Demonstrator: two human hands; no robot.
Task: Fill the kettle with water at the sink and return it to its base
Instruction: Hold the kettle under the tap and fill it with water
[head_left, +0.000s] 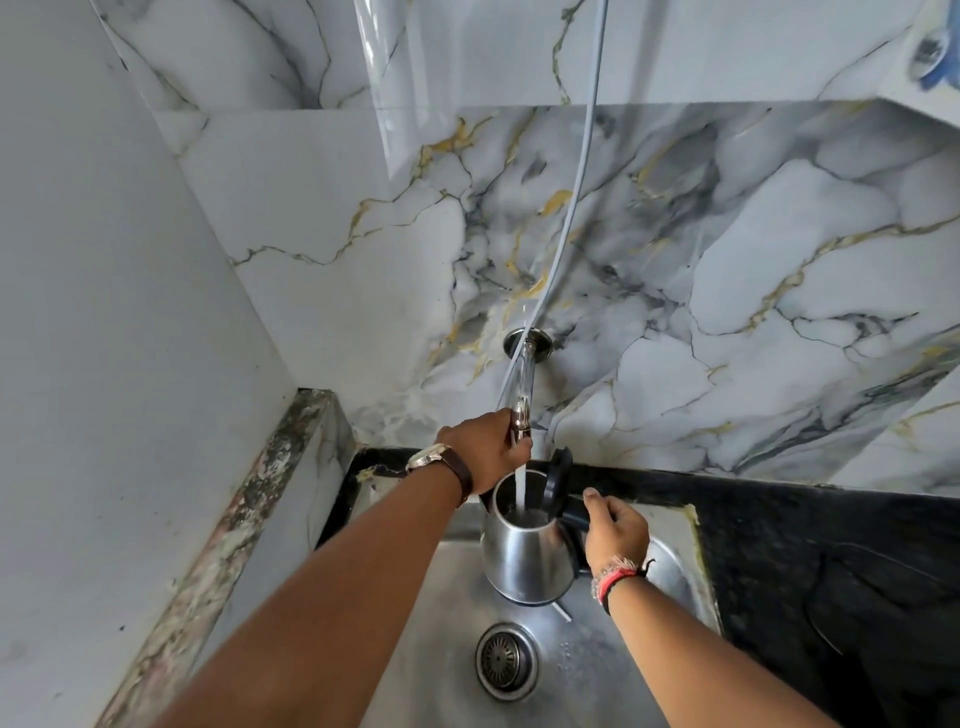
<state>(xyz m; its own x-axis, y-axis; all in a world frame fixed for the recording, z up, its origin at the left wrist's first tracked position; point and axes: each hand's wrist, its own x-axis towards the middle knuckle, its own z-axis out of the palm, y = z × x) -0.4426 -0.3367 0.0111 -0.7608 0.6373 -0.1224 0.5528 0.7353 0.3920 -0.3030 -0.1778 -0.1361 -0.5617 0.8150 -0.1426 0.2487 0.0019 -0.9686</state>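
1. The right hand (615, 535) is closed around the black handle (574, 514) of the steel kettle (524, 561), thumb laid along the top; the lower run of the handle is hidden behind the palm.
2. The left hand (488, 449) is wrapped over the end of the wall tap (519, 384), so the knob or lever under the fingers cannot be made out; it may be a side handle.
3. The kettle stands upright over the steel sink (452, 597), its lid (558, 480) flipped open, a stream of water (521, 488) falling into its mouth. Whether its bottom touches the basin is unclear.
4. Both forearms reach forward, a wristwatch (434, 457) on the left, thread bands (618, 574) on the right.
5. The drain strainer (501, 660) lies below the kettle; a grey hose (582, 171) runs out of frame at the top.
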